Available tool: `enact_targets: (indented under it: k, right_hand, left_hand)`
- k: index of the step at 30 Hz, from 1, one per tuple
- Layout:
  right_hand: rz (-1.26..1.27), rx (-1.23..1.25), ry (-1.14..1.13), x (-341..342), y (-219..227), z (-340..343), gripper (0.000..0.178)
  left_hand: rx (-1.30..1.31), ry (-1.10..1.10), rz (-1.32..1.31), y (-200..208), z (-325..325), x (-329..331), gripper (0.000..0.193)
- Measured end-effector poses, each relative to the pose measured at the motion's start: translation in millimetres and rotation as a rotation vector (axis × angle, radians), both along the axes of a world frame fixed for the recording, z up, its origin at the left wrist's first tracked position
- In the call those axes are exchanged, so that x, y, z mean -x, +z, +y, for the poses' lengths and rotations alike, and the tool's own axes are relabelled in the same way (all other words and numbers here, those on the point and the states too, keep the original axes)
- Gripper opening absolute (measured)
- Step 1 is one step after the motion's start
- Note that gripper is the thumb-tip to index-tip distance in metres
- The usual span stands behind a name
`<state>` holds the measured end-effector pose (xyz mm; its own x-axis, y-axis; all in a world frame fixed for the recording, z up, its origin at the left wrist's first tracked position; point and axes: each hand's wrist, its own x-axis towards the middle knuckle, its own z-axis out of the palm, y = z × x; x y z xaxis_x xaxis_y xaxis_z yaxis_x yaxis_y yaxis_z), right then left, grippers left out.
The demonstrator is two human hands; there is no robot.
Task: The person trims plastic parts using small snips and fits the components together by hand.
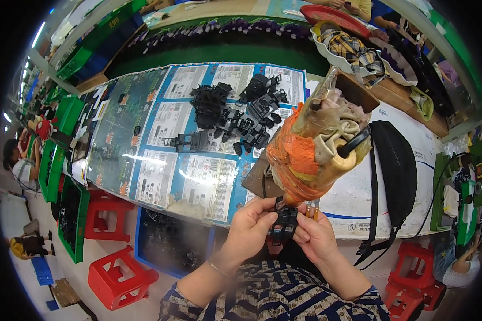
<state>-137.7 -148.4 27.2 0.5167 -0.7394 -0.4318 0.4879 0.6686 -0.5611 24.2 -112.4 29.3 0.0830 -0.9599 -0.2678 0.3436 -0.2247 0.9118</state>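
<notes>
The part [285, 220], small and black, sits between both hands at the table's near edge, raised in the fingers; take it as the centre of the clock. The left hand [250, 226] is at nine o'clock, thumb and fingers pinching the part's left side. The right hand [317, 234] is between three and four o'clock, its fingertips drawn together on the right side. Most of the part's front shows between the two thumbs, so it stands partly out of either grip. A narrow brownish strip [314, 211] rises at two o'clock by the right fingers; whether they hold it, I cannot tell.

A plastic-wrapped bundle [299, 142] with orange cloth stands close by at one o'clock. Similar black pieces make a loose pile [211, 104] at eleven, on printed sheets [209, 179] covering the table [353, 206]. A black bag [397, 166] lies at two o'clock, its strap hanging past the edge. Below the table, a blue tray [139, 230] of dark pieces is near nine, and a red stool [110, 281] stands at eight.
</notes>
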Motion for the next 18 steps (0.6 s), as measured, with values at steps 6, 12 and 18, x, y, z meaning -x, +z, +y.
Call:
enact_targets:
  k: [6,12,18]
  right_hand:
    - [-0.001,0.009,0.007,0.4,2.7,-0.8,0.019]
    - [0.014,-0.001,-0.002,0.6,1.8,0.2,0.019]
    - [0.013,0.001,-0.006,-0.4,1.9,-0.2,0.018]
  left_hand:
    - [0.010,-0.005,-0.015,0.0,-0.3,0.3,0.025]
    - [0.000,0.000,0.002,-0.7,-0.6,-0.3,0.025]
    - [0.000,0.001,0.014,-1.3,-0.7,-1.1,0.025]
